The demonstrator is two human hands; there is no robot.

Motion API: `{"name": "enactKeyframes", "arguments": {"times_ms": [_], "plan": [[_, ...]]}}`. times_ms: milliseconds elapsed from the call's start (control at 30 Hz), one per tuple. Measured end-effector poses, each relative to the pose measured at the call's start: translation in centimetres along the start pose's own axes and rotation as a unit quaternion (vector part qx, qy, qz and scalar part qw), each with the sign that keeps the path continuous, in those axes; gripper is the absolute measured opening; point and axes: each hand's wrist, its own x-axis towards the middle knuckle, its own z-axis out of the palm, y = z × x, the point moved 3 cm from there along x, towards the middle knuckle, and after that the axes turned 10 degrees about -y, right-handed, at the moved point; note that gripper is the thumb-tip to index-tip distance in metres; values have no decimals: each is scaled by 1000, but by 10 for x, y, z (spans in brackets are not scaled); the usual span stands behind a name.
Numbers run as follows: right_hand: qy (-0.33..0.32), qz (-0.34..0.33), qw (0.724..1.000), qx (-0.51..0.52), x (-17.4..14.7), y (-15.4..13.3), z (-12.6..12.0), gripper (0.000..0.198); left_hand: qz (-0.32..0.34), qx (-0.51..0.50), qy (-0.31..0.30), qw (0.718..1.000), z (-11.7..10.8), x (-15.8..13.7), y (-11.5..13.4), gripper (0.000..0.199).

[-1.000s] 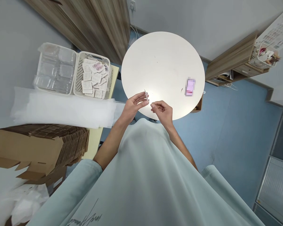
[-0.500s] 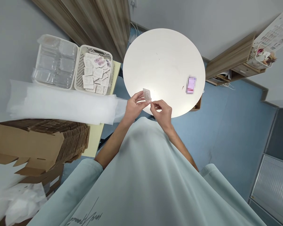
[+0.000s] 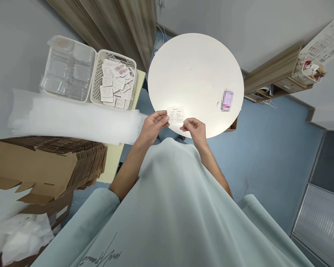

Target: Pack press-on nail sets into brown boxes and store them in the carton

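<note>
A small white card printed with lines of text (image 3: 175, 115) is held flat-on to me over the near edge of the round white table (image 3: 196, 66). My left hand (image 3: 153, 126) pinches its left side between thumb and fingers. At the card's lower right corner, my right hand (image 3: 195, 129) has its thumb and fingertips pressed together on the edge. Both hands are closed on the card. Its back side is hidden from me.
To the left, a white basket (image 3: 94, 92) holds many similar cards (image 3: 118, 82), beside clear plastic boxes (image 3: 69, 68). Nearer lie white translucent sheets (image 3: 72, 122) and stacked flattened cardboard boxes (image 3: 58, 163). A blurred-out purple item (image 3: 227, 101) lies on the table's right side.
The card was tilted, narrow to my view; now it faces me opened out wide. My hands have moved apart, the left one leftward and the right one slightly rightward.
</note>
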Motion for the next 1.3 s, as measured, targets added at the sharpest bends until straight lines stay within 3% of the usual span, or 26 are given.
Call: {"name": "enactKeyframes", "arguments": {"times_ms": [200,300,400,567,800,1000,1133,1300], "plan": [[-92,46,993,53,5,5,3,51,-28,-30,-154,987,0,4,6,73],[-120,66,988,69,7,7,5,55,-36,-51,-192,979,8,5,10,78],[-116,65,989,62,9,7,6,57,-35,-50,-174,983,14,6,12,78],[-13,-3,1000,-18,5,-7,1,51,-19,-4,-90,996,20,6,14,70],[8,-55,989,-139,-4,-27,13,37,37,128,2,991,23,8,13,74],[56,-73,975,-201,7,-22,3,45,56,150,36,987,24,5,20,61],[25,-64,984,-163,17,-18,-10,57,39,78,77,993,16,2,23,47],[-49,-69,990,-109,23,-20,-16,63,-4,-3,50,999,6,5,24,49]]}}
